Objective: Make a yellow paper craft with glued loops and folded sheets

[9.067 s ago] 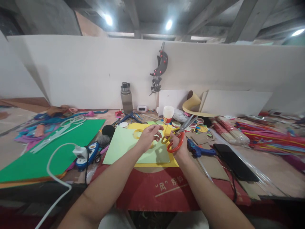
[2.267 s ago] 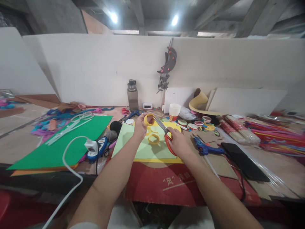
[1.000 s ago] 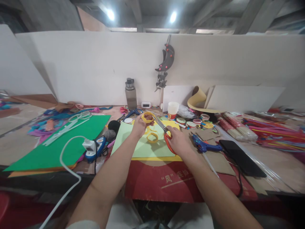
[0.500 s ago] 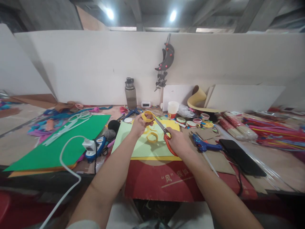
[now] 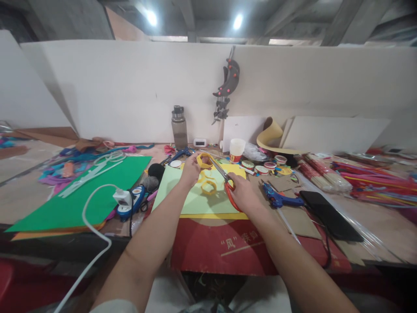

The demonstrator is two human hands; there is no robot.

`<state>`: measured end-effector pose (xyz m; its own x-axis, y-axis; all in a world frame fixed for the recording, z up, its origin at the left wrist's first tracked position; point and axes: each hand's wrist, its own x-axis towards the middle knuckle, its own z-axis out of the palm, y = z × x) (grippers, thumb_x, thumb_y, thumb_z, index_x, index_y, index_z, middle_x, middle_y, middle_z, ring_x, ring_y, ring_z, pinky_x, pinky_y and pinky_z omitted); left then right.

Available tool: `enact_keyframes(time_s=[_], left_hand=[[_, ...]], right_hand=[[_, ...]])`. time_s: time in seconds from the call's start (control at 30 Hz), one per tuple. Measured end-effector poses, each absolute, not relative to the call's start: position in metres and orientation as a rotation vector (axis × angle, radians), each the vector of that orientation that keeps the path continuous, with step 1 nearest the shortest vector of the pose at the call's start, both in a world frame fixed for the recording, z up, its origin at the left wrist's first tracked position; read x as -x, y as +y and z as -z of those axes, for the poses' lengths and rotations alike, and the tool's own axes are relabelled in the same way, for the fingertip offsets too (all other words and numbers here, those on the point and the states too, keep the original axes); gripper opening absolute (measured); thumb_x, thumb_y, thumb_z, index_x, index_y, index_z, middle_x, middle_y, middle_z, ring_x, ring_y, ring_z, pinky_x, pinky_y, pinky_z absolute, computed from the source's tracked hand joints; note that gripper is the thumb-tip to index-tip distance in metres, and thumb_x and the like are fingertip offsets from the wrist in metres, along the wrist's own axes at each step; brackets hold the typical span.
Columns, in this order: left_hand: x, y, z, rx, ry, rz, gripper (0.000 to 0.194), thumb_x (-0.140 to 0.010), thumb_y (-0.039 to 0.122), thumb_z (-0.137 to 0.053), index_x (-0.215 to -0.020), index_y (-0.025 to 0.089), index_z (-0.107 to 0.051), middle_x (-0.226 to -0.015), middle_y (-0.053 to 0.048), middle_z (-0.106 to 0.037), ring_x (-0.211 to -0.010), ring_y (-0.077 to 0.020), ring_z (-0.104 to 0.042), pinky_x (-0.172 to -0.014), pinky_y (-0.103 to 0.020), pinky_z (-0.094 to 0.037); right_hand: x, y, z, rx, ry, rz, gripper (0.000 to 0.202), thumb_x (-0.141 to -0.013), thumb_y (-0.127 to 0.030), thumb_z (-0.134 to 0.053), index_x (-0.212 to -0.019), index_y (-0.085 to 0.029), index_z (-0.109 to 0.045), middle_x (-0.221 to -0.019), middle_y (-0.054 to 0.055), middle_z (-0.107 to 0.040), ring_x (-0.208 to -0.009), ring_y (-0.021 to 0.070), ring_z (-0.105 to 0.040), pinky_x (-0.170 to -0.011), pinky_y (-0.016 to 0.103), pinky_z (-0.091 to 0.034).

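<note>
My left hand is closed on a yellow ring, a strip that looks like felt or paper, lifted above the sheets. My right hand grips scissors with red-orange handles; their blades reach left to the edge of the ring. Whether the blades touch it I cannot tell. Below, another yellow ring lies on a pale green sheet, with more yellow curled pieces just behind it. A yellow sheet shows beneath the green one.
To the right lie a blue glue gun and a black phone. A green sheet and a power strip with a white cable are on the left. Behind stand a bottle and a paper cup.
The held ring has shifted slightly right and its visible shape has turned a little. The left hand's fingers have moved at its edge; the right hand and scissors stay nearly in place.
</note>
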<state>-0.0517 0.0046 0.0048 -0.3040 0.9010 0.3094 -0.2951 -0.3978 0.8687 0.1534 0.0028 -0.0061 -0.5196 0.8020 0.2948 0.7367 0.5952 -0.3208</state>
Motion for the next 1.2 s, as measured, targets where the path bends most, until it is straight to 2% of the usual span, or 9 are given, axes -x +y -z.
enact_keyframes(time_s=[0.17, 0.53, 0.8, 1.0, 1.2], left_hand=[[0.050, 0.005, -0.005, -1.060, 0.889, -1.819, 0.037, -0.060, 0.036, -0.086, -0.079, 0.015, -0.063, -0.073, -0.001, -0.062, -0.064, -0.0115, -0.061, -0.059, -0.025, -0.052], [0.049, -0.002, -0.013, -1.047, 0.936, -1.851, 0.041, -0.062, 0.041, -0.084, -0.084, 0.016, -0.059, -0.073, 0.000, -0.062, -0.062, -0.0106, -0.061, -0.056, -0.023, -0.052], [0.044, 0.000, -0.012, -1.049, 0.962, -1.802, 0.044, -0.059, 0.045, -0.084, -0.077, 0.014, -0.058, -0.068, 0.001, -0.059, -0.058, -0.0105, -0.058, -0.053, -0.025, -0.052], [0.041, -0.001, -0.010, -1.039, 0.917, -1.762, 0.039, -0.059, 0.038, -0.084, -0.073, 0.015, -0.055, -0.064, 0.003, -0.053, -0.053, -0.0084, -0.054, -0.054, -0.026, -0.052], [0.042, -0.003, -0.013, -1.016, 0.897, -1.741, 0.038, -0.060, 0.034, -0.083, -0.073, 0.016, -0.052, -0.065, 0.002, -0.055, -0.052, -0.0094, -0.055, -0.051, -0.025, -0.049]], right_hand=[[-0.151, -0.002, 0.002, 1.295, -2.426, -0.209, 0.027, -0.090, -0.023, -0.050, -0.116, -0.022, -0.058, -0.102, 0.008, -0.071, -0.093, 0.0202, -0.064, -0.075, 0.026, -0.040], [-0.150, -0.003, 0.002, 1.332, -2.434, -0.224, 0.025, -0.091, -0.025, -0.047, -0.113, -0.022, -0.059, -0.095, 0.009, -0.072, -0.088, 0.0206, -0.065, -0.071, 0.026, -0.038], [-0.151, -0.001, 0.006, 1.268, -2.406, -0.207, 0.028, -0.090, -0.028, -0.051, -0.117, -0.022, -0.055, -0.105, 0.009, -0.067, -0.093, 0.0204, -0.063, -0.073, 0.026, -0.039], [-0.150, -0.003, 0.003, 1.330, -2.428, -0.186, 0.026, -0.090, -0.022, -0.048, -0.115, -0.022, -0.056, -0.101, 0.008, -0.069, -0.092, 0.0207, -0.063, -0.074, 0.027, -0.039], [-0.149, -0.007, -0.001, 1.357, -2.437, -0.153, 0.027, -0.089, -0.020, -0.047, -0.114, -0.022, -0.058, -0.098, 0.008, -0.071, -0.090, 0.0209, -0.065, -0.072, 0.027, -0.038]])
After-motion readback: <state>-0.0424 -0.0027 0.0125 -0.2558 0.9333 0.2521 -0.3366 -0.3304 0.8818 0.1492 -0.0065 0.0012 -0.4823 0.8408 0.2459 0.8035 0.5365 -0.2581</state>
